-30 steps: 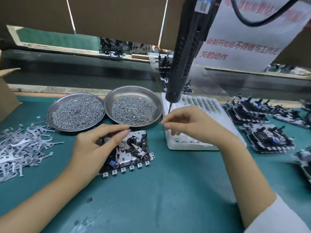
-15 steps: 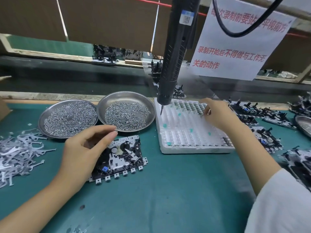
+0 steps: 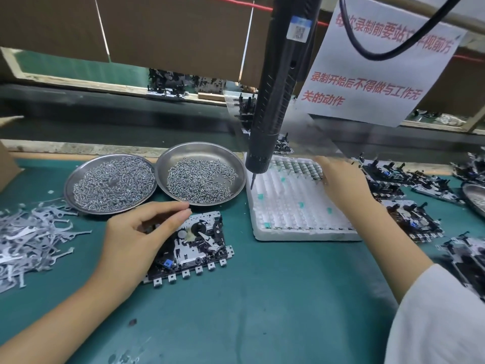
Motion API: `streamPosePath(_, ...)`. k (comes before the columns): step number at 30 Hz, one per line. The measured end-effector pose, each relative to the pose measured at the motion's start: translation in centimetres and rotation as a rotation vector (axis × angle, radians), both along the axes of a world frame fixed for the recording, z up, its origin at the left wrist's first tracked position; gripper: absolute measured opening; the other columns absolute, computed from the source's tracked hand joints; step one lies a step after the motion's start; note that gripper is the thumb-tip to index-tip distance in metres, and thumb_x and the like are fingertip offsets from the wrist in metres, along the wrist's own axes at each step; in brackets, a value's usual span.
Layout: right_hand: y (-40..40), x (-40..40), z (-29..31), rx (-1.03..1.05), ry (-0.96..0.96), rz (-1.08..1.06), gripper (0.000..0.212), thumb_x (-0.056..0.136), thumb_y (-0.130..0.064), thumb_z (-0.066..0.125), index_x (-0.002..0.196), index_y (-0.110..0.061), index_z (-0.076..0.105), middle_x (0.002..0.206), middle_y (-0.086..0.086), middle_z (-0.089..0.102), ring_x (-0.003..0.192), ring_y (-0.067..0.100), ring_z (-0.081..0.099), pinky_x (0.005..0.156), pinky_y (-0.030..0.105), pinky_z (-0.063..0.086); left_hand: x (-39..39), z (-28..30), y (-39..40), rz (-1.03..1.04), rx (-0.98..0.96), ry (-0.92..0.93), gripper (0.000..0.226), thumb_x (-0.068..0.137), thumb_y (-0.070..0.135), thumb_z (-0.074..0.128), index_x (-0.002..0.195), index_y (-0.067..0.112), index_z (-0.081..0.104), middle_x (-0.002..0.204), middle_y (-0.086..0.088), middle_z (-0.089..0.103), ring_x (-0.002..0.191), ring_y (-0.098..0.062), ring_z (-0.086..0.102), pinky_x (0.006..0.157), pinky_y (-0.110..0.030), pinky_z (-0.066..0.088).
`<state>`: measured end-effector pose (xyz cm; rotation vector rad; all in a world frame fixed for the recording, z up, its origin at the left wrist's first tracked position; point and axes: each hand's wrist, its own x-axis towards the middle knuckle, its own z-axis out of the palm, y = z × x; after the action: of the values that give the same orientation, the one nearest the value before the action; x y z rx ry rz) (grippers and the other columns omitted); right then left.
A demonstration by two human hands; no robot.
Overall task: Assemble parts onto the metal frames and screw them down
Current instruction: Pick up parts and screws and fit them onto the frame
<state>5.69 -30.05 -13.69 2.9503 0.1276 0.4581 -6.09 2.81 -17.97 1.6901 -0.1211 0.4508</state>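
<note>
Right hand [image 3: 341, 185] now far across foam tray [image 3: 288, 219]

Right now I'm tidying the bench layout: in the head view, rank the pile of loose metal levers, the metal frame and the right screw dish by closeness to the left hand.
1. Metal frame: under the left hand.
2. Right screw dish: just beyond the fingertips.
3. Pile of loose metal levers: far left.

Two bare forearms, bare hands. Left arm [image 3: 52, 327] uncovered all the way to the frame edge at 8 o'clock. White sleeve [image 3: 441, 319] on the right arm at 4 o'clock, loose, plain, unmarked, ending short of the wrist. Short, unpainted nails on the left grip [image 3: 136, 237].
</note>
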Motion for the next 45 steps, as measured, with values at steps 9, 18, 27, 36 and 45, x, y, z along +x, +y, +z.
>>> streamPosePath(9, -0.7, 0.5, -0.1, 0.097, 0.046, 0.057, 0.063, 0.081, 0.015, 0.044, 0.136, -0.015, 0.048, 0.109, 0.011, 0.065, 0.095, 0.028, 0.059, 0.067, 0.033, 0.048, 0.1, -0.2, 0.1, -0.026, 0.026, -0.023, 0.021, 0.07, 0.03, 0.072, 0.087, 0.042, 0.073, 0.085, 0.017, 0.073, 0.079, 0.002, 0.066, 0.077, -0.009, 0.047)
streamPosePath(18, -1.1, 1.0, 0.4, -0.028, 0.101, 0.05, 0.049, 0.084, 0.009, 0.046, 0.128, -0.012, 0.049, 0.099, 0.011, 0.064, 0.085, 0.032, 0.059, 0.065, 0.037, 0.05, 0.3, -0.4, 0.2, -0.025, 0.033, -0.015, 0.019, 0.068, 0.034, 0.072, 0.084, 0.044, 0.073, 0.082, 0.016, 0.073, 0.07, -0.004, 0.062, 0.069, -0.008, 0.047)
streamPosePath(27, 0.2, -2.1, 4.2, 0.411, 0.219, 0.071, 0.012, 0.082, 0.001, 0.066, 0.087, -0.006, 0.073, 0.081, 0.004, 0.072, 0.075, 0.019, 0.065, 0.077, 0.032, 0.053, 0.4, -0.7, 0.2, -0.037, 0.034, -0.033, 0.018, 0.068, 0.038, 0.071, 0.085, 0.045, 0.073, 0.083, 0.015, 0.073, 0.071, -0.007, 0.062, 0.07, -0.01, 0.048)
streamPosePath(36, 12.7, -8.9, 0.7, 1.463, 0.626, 0.391, 0.016, 0.08, 0.007, 0.068, 0.087, -0.008, 0.071, 0.085, 0.002, 0.074, 0.074, 0.008, 0.068, 0.07, 0.015, 0.052, 0.3, -0.5, 0.0, -0.09, 0.073, -0.042, 0.021, 0.071, 0.035, 0.073, 0.089, 0.043, 0.073, 0.089, 0.014, 0.073, 0.079, -0.003, 0.066, 0.077, -0.014, 0.049)
streamPosePath(45, 14.8, -9.8, -1.8, 1.61, 0.481, 0.348, 0.026, 0.068, -0.001, 0.081, 0.087, -0.017, 0.075, 0.081, 0.002, 0.075, 0.076, 0.011, 0.07, 0.071, 0.019, 0.055, 0.2, -0.2, -0.2, -0.131, 0.075, -0.045, 0.017, 0.073, 0.022, 0.071, 0.089, 0.026, 0.073, 0.089, 0.008, 0.073, 0.068, -0.006, 0.068, 0.071, -0.013, 0.049)
